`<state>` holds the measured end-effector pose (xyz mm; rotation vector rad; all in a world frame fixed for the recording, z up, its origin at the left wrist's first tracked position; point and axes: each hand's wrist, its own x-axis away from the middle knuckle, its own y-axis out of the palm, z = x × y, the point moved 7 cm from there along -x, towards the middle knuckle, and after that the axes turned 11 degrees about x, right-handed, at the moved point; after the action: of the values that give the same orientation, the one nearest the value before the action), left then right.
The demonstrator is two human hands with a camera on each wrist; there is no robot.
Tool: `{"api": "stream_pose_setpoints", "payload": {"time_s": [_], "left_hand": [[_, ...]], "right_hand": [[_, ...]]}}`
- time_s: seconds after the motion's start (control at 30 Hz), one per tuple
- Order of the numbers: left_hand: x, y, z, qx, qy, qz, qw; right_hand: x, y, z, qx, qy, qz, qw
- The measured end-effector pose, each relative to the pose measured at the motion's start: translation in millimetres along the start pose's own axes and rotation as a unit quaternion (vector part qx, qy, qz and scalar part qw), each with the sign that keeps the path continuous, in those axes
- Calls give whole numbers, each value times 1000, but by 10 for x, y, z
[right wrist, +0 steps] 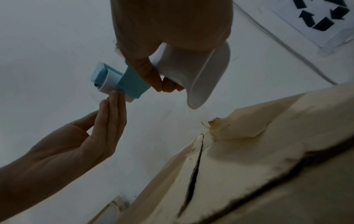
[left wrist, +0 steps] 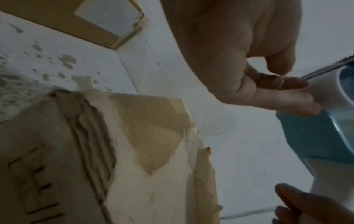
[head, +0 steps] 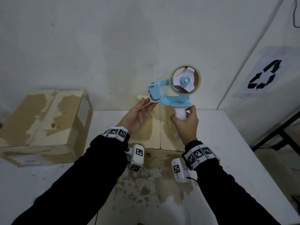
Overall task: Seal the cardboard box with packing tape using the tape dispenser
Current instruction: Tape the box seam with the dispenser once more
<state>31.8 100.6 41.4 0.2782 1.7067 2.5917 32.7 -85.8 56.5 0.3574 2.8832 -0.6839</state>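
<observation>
A blue and white tape dispenser [head: 170, 93] with a clear tape roll [head: 185, 80] is held up in the air above the cardboard box [head: 152, 132]. My right hand [head: 186, 122] grips its white handle [right wrist: 193, 71]. My left hand [head: 141, 109] is palm up with straight fingers; the fingertips [left wrist: 298, 97] touch the white roller [left wrist: 321, 89] below the serrated blade [left wrist: 325, 69]. A glossy strip, seemingly tape, lies across one finger. The box stands on the table with its flaps down and the middle seam [right wrist: 195, 166] bare.
A second, larger cardboard box [head: 43, 124] sits at the table's left, against the wall. The white table [head: 235, 159] has worn, peeling patches in front of me. A recycling sign [head: 266, 75] hangs on the right wall, near the table's right edge.
</observation>
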Motion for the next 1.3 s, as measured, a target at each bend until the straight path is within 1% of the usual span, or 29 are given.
{"api": "stream_pose_setpoints", "payload": {"time_s": [0.1, 0.2, 0.27, 0.33, 0.43, 0.53, 0.7, 0.83, 0.9, 0.97, 1.0, 1.1, 1.2, 1.3], "left_hand": [[-91, 24, 25, 8, -35, 11, 999], [-252, 68, 76, -56, -50, 15, 997], [-356, 92, 100, -85, -72, 19, 994], [-455, 81, 147, -113, -99, 29, 988], [-586, 38, 199, -173, -137, 38, 975], [-681, 58, 230, -191, -159, 36, 968], [-758, 31, 252, -149, -154, 3, 977], [-772, -58, 195, -76, -148, -23, 986], [-779, -111, 189, -34, -140, -26, 989], [-774, -157, 176, -4, -145, -12, 989], [-784, -181, 168, -17, -151, 1, 988], [-853, -208, 168, -142, -147, 28, 979], [-954, -164, 229, -192, -147, 33, 970], [-1010, -146, 288, -259, -191, 30, 946]], "right_hand": [[-34, -18, -2, 4, 8, 18, 1000], [-84, -14, 38, 33, 23, 26, 999], [-106, 6, 84, 23, 43, 24, 999], [-119, 41, 149, -12, 82, 23, 996], [-103, 111, 189, -105, 142, 27, 984], [-94, 196, 174, -142, 155, 22, 977], [-88, 242, 130, -149, 143, 26, 978], [-91, 245, 83, -147, 131, 27, 980], [-85, 247, 71, -144, 125, 26, 981], [-81, 256, 54, -142, 119, 19, 982], [-81, 262, 48, -143, 117, 12, 983], [-80, 304, 10, -139, 103, -19, 985], [-95, 316, 31, -125, 107, -28, 986], [-120, 307, 63, -144, 124, -20, 982]]}}
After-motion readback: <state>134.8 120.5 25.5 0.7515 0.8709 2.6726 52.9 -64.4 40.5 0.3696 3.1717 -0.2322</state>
